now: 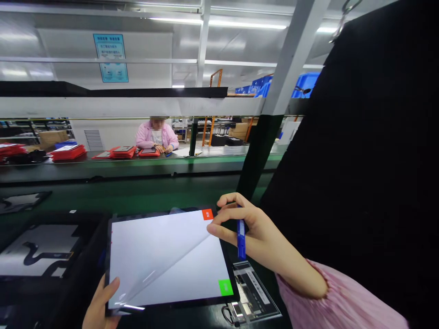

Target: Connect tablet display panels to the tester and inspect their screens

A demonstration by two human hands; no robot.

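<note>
A lit tablet screen (164,260) with a white picture is tilted towards me; a red square shows at its top right corner and a green one at the bottom right. My left hand (103,304) grips its lower left corner, thumb on the front. Thumb and fingertips of my right hand (243,224) are pinched at the upper right of the screen, on what looks like a clear film (168,262) whose fold runs diagonally to the lower left. A blue marker pen (241,240) is also tucked in the right hand. Below the screen's right edge lies a bare circuit assembly (254,292).
Left of me, a black tray (92,233) holds a display panel (41,251) with dark flex cables. A black curtain (370,173) hangs at the right beside a slanted post (264,151). Across the bench, a person in pink (157,137) works near red-edged stacks (68,153).
</note>
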